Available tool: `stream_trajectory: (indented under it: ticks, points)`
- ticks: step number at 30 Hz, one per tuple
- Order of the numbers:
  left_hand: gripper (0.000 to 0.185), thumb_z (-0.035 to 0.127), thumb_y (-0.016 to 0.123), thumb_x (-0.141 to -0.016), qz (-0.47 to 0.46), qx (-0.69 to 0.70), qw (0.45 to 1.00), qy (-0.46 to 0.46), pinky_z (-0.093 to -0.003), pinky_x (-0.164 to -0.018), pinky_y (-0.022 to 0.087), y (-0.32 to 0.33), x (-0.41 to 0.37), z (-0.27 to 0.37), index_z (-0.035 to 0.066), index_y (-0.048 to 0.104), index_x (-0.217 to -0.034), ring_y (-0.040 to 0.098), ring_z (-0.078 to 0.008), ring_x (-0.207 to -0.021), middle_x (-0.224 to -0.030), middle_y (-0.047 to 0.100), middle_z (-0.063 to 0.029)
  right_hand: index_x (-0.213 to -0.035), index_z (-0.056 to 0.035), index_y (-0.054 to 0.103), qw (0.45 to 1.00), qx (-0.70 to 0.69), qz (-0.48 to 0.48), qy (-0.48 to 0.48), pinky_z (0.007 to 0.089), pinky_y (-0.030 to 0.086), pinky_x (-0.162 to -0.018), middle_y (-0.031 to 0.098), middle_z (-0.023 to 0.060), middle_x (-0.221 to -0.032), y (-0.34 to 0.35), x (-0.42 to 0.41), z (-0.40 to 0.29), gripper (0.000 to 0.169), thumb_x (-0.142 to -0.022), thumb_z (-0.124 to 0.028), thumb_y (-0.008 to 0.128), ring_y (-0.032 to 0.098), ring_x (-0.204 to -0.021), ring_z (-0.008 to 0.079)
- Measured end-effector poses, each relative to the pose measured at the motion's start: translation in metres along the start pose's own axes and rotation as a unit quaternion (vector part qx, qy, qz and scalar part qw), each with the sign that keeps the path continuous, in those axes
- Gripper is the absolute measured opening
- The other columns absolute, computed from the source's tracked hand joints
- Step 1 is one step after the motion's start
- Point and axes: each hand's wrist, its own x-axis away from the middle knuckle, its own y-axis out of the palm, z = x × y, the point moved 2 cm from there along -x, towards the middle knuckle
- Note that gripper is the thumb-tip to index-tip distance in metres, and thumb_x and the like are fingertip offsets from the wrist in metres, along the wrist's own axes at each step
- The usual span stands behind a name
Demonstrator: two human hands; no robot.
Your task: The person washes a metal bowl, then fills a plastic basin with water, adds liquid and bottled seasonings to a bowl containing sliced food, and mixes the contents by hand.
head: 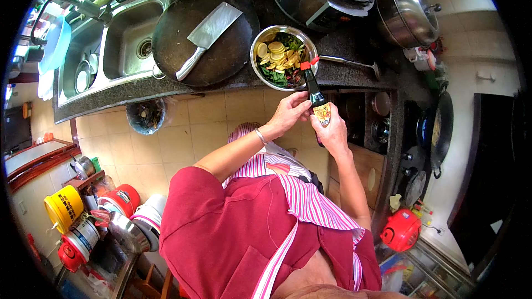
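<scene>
A dark glass bottle with a red cap, its flip lid raised, leans with its neck over the near right rim of a stainless steel bowl. My right hand is closed around the bottle's labelled body. Beside it, my left hand has its fingertips at the bottle's left side; whether it grips is unclear. Inside the bowl lie pale yellow round slices, chopped green leaves and some dark and red pieces. Left of the bowl, a cleaver rests on a round dark chopping board.
A ladle lies right of the bowl. Behind stand an electric cooker and a lidded steel pot. A double sink is at the left, with a lined waste bin on the floor below the counter edge.
</scene>
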Motion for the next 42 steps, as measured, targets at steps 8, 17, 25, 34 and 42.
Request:
stream_trajectory:
  ticks: [8, 17, 25, 34, 42]
  points:
    - [0.051, 0.022, 0.06, -0.094, 0.014, 0.003, 1.0, 0.001, -0.0258, -0.068, 0.053, -0.004, 0.005, -0.003, -0.003, 0.043, -0.135, 0.062, -0.0124, -0.082, -0.099, 0.065, -0.008, -0.126, 0.0033, 0.046, 1.0, 0.009, -0.005, -0.005, 0.0467, 0.049, -0.081, 0.062, 0.0281, -0.104, 0.007, 0.0, 0.0, 0.067, -0.079, -0.039, 0.067, 0.062, -0.096, 0.0422]
    - [0.046, 0.02, 0.059, -0.094, 0.035, 0.02, 0.999, 0.02, -0.0264, -0.07, 0.054, -0.017, 0.016, 0.007, -0.001, 0.046, -0.132, 0.062, -0.0118, -0.084, -0.101, 0.064, -0.0079, -0.126, 0.0012, 0.046, 0.999, -0.012, -0.029, -0.027, 0.0462, 0.05, -0.079, 0.062, 0.0265, -0.104, 0.011, -0.003, -0.02, 0.066, -0.078, -0.039, 0.068, 0.062, -0.095, 0.0414]
    - [0.047, 0.02, 0.06, -0.094, 0.07, 0.018, 0.996, 0.043, -0.0261, -0.07, 0.054, -0.02, 0.027, 0.017, -0.002, 0.046, -0.132, 0.061, -0.0105, -0.084, -0.101, 0.063, -0.0068, -0.128, 0.0015, 0.045, 0.998, -0.016, -0.043, -0.04, 0.0465, 0.05, -0.08, 0.062, 0.0277, -0.106, 0.016, -0.006, -0.029, 0.067, -0.079, -0.039, 0.067, 0.062, -0.096, 0.0419]
    - [0.049, 0.024, 0.059, -0.094, 0.055, 0.006, 0.998, 0.035, -0.0252, -0.07, 0.054, -0.004, 0.016, 0.012, -0.002, 0.045, -0.133, 0.06, -0.0108, -0.083, -0.1, 0.064, -0.0074, -0.126, 0.0028, 0.046, 0.999, -0.043, -0.021, -0.016, 0.0463, 0.049, -0.081, 0.063, 0.0279, -0.102, 0.012, -0.004, -0.015, 0.066, -0.079, -0.038, 0.067, 0.062, -0.096, 0.0417]
    - [0.051, 0.025, 0.059, -0.094, 0.033, -0.025, 0.999, 0.017, -0.0257, -0.07, 0.054, 0.004, 0.006, 0.006, -0.003, 0.044, -0.134, 0.061, -0.0111, -0.083, -0.101, 0.064, -0.0085, -0.125, 0.0024, 0.047, 0.999, -0.037, -0.005, 0.011, 0.0463, 0.049, -0.08, 0.063, 0.028, -0.1, 0.007, -0.001, -0.001, 0.064, -0.08, -0.04, 0.066, 0.063, -0.094, 0.042]
